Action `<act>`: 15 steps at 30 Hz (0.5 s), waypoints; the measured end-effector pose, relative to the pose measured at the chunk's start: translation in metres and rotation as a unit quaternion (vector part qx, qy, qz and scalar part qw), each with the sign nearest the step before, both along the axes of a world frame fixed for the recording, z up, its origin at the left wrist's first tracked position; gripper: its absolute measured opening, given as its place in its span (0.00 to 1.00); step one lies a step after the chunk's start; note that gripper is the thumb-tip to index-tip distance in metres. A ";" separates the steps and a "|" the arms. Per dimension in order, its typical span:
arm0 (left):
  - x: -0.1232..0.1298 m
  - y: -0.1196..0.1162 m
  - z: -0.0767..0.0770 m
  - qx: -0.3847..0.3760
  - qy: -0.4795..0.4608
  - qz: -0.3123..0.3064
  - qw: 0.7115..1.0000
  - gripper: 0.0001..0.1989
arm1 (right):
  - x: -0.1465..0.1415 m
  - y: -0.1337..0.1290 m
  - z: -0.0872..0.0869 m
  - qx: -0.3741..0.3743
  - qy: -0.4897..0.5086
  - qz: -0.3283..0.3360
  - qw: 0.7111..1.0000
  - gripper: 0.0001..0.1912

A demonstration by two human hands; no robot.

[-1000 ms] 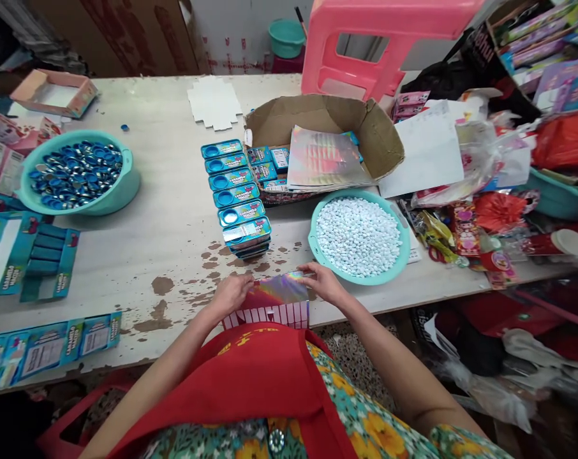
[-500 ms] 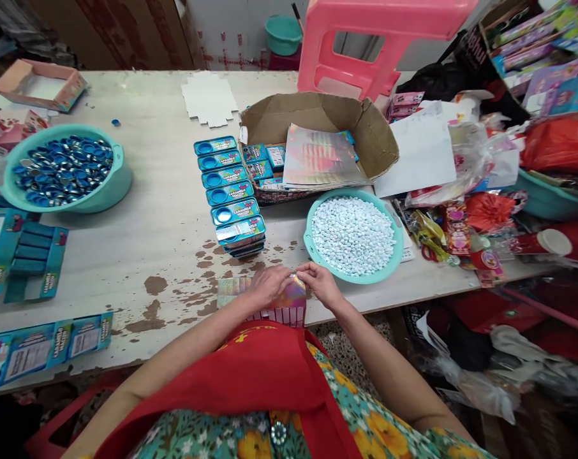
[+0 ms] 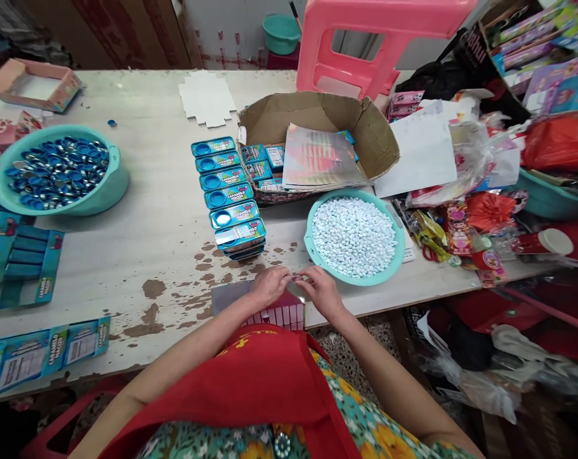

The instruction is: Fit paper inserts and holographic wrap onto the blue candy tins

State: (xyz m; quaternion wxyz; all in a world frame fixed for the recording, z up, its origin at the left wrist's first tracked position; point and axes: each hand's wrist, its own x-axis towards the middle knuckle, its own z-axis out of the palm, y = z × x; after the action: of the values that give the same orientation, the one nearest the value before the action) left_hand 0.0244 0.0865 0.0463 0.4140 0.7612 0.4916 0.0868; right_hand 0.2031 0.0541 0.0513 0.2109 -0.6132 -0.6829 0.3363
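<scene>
Low in the middle of the head view, a shiny holographic sheet [image 3: 229, 294] with a row of narrow pale strips lies at the table's front edge. My left hand [image 3: 272, 285] rests over it, its fingers pinched at the far right corner. My right hand [image 3: 320, 292] pinches the same corner, fingertips almost touching the left ones. Whatever small piece is between the fingertips is too small to make out. Beyond the hands stand blue tins [image 3: 229, 196] in a row, the nearest on a stack with a pale strip across its lid.
A turquoise basin of white candies [image 3: 400, 245] stands right of the hands. A cardboard box [image 3: 375, 134] behind it holds blue packs and shiny sheets. At left are a basin of blue caps [image 3: 119, 185] and blue cartons [image 3: 54, 264]. A pink stool [image 3: 312, 57] stands behind.
The sheet's far right corner looks more lifted and its sheen has turned greyer. My right fingers have curled in closer to the left ones. The view has shifted slightly.
</scene>
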 end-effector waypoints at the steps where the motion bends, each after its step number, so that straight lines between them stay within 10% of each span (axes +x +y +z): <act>1: 0.000 0.001 0.000 -0.002 0.002 0.004 1.000 0.15 | -0.001 -0.003 0.001 0.046 -0.050 0.028 0.997 0.11; 9: -0.002 0.009 0.004 -0.051 -0.029 0.019 0.998 0.15 | 0.002 -0.032 -0.012 0.185 -0.189 0.153 0.952 0.22; 15: 0.005 0.008 -0.007 0.010 0.052 0.012 0.999 0.13 | 0.003 -0.032 0.022 0.178 -0.096 0.100 0.974 0.07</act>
State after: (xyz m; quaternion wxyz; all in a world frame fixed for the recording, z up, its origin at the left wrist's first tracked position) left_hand 0.0296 0.0950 0.0394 0.3791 0.7630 0.5205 0.0568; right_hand 0.2065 0.0223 0.0734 0.2151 -0.5244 -0.8065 0.1683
